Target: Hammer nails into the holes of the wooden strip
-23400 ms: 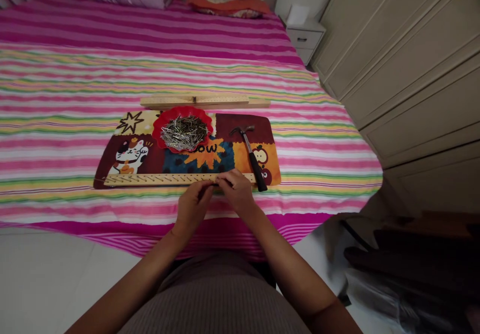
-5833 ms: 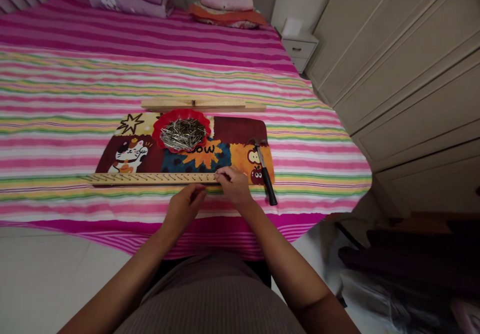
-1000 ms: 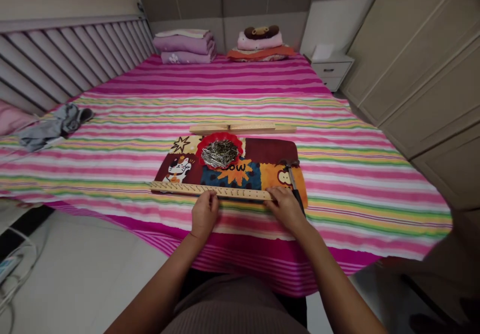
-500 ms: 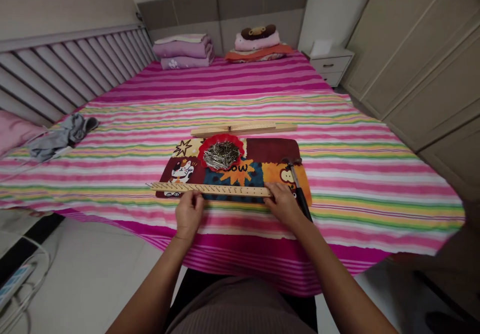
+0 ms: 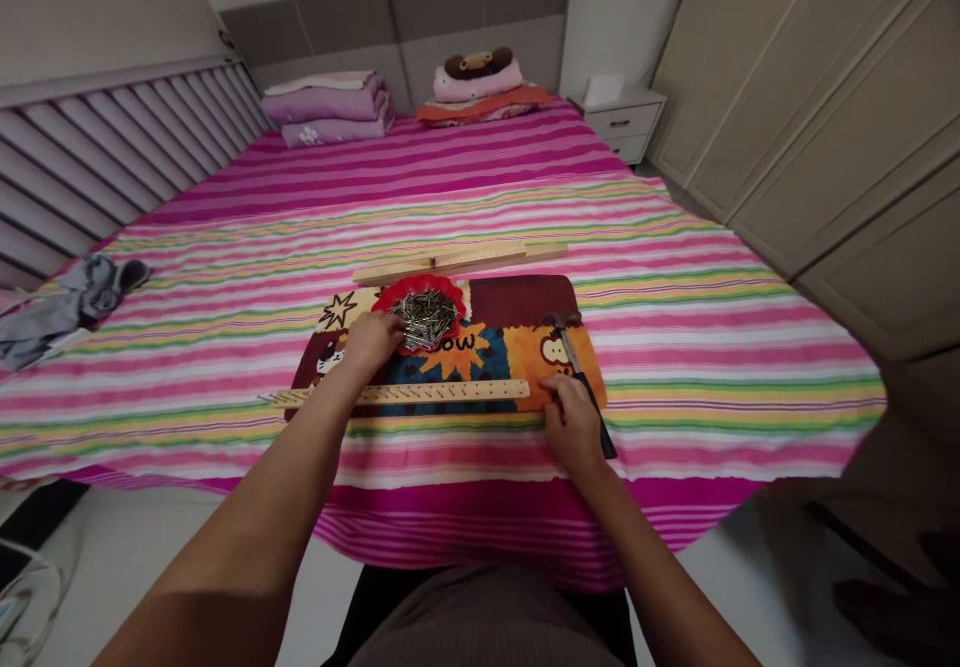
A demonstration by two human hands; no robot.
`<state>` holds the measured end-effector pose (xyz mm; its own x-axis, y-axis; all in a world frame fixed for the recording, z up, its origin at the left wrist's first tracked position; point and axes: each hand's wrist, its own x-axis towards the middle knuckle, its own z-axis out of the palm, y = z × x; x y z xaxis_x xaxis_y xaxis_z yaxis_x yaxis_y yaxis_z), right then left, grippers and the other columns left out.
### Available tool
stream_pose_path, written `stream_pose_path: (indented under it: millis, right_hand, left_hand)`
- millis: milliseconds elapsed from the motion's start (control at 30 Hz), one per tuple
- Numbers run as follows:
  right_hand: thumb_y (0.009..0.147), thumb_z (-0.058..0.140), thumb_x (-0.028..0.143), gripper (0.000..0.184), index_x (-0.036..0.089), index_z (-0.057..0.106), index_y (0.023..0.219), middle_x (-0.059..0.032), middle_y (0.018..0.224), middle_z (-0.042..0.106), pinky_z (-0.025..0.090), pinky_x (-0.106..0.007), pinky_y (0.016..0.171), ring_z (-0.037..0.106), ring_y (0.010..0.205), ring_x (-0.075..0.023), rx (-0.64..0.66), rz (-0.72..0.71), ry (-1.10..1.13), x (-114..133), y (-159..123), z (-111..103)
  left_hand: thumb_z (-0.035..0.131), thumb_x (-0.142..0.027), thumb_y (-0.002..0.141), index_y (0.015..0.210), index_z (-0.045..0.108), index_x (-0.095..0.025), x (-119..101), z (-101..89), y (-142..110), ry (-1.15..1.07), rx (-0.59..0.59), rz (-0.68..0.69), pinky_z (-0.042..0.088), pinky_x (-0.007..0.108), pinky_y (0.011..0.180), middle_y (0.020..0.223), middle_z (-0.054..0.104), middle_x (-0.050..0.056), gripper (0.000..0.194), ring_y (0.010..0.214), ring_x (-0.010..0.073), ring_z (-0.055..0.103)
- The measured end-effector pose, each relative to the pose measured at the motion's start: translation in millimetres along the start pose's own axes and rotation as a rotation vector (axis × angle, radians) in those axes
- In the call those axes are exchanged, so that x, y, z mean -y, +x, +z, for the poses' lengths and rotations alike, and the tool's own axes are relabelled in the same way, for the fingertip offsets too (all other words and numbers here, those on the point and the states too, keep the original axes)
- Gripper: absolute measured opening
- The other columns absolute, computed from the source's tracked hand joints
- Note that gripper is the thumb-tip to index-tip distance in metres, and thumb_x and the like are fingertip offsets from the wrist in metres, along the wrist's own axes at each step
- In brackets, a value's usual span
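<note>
My left hand (image 5: 373,340) is at the left rim of a red scalloped bowl (image 5: 384,297); its fingertips are together against the heap of nails (image 5: 429,319), and what they pinch is hidden. A long wooden strip (image 5: 450,391) lies across the front of a patterned mat (image 5: 525,299), passing under my left forearm. Slanted nails stand along its left and middle parts, with small bare holes towards the right end. Just off that right end, my right hand (image 5: 574,425) rests with fingers loosely bent and apart, nothing visible in them. Beside it lies a hammer (image 5: 577,372) with a black handle.
More wooden strips (image 5: 457,259) lie behind the mat on the striped bedspread (image 5: 697,347). Folded purple bedding (image 5: 330,112) and a stack of pillows (image 5: 480,92) sit by the headboard. Grey clothing (image 5: 67,307) lies at the left. The bed's front edge is close to me.
My left hand has let go of the wooden strip and moved up to the nails in the bowl. My right hand has come off the strip's right end. The view has shifted slightly right.
</note>
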<state>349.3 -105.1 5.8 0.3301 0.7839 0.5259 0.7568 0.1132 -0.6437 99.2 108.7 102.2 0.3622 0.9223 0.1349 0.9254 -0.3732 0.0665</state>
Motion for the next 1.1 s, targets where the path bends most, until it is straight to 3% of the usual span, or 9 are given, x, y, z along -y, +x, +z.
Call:
stream_pose_path:
  millis: [167,433,667,933,1000,1100]
  right_hand:
    - [0.076,0.040,0.005,0.031,0.019,0.060,0.096,-0.0103,0.100,0.063,0.046,-0.040,0.092,0.056,0.101,-0.0230,-0.023,0.011,-0.009,1.8,-2.1,2.6]
    - [0.076,0.041,0.004,0.031,0.020,0.061,0.094,-0.0089,0.099,0.062,0.047,-0.037,0.088,0.056,0.098,-0.0218,-0.086,-0.031,0.008,-0.9,-4.5,9.0]
    - [0.076,0.041,0.004,0.032,0.021,0.062,0.093,-0.0087,0.100,0.062,0.047,-0.038,0.089,0.056,0.099,-0.0221,-0.085,-0.036,-0.005,0.2,-4.2,9.1]
    - [0.076,0.041,0.004,0.030,0.019,0.061,0.091,-0.0091,0.096,0.062,0.048,-0.038,0.086,0.056,0.096,-0.0223,-0.080,-0.045,-0.001,1.5,-1.1,5.9]
    - [0.078,0.041,0.005,0.028,0.020,0.061,0.091,-0.0086,0.094,0.062,0.048,-0.038,0.084,0.056,0.094,-0.0220,-0.084,-0.045,0.012,12.0,3.1,-1.1]
    - [0.087,0.044,0.011,0.023,0.020,0.062,0.097,-0.0086,0.096,0.062,0.047,-0.036,0.085,0.056,0.095,-0.0210,-0.053,-0.083,0.058,44.6,10.2,-14.6]
  left_hand:
    - [0.062,-0.020,0.066,0.075,0.070,-0.024,-8.5,-5.6,14.0,0.176,0.201,-0.025,0.045,0.032,0.073,0.076,0.069,0.007,0.012,0.077,0.0242,0.063]
    - [0.052,-0.028,0.079,0.094,0.068,-0.022,-10.0,-17.6,5.7,0.225,0.326,0.061,0.041,0.033,0.084,0.104,0.068,0.007,0.022,0.096,0.0228,0.060]
    - [0.048,-0.024,0.082,0.088,0.068,-0.020,-17.2,-27.3,3.1,0.239,0.358,0.123,0.039,0.033,0.083,0.092,0.071,0.007,0.022,0.090,0.0219,0.062]
    - [0.046,-0.031,0.082,0.090,0.071,-0.022,0.3,-47.4,-0.5,0.263,0.238,0.108,0.040,0.029,0.076,0.099,0.071,0.007,0.028,0.092,0.0223,0.063]
    - [0.045,-0.032,0.082,0.086,0.071,-0.022,-7.0,-57.8,-12.7,0.220,0.169,0.101,0.040,0.029,0.072,0.091,0.071,0.007,0.028,0.085,0.0211,0.062]
    - [0.047,-0.032,0.082,0.076,0.069,-0.021,-37.2,-70.4,-45.9,0.141,0.062,0.181,0.039,0.029,0.070,0.078,0.069,0.005,0.025,0.075,0.0197,0.059]
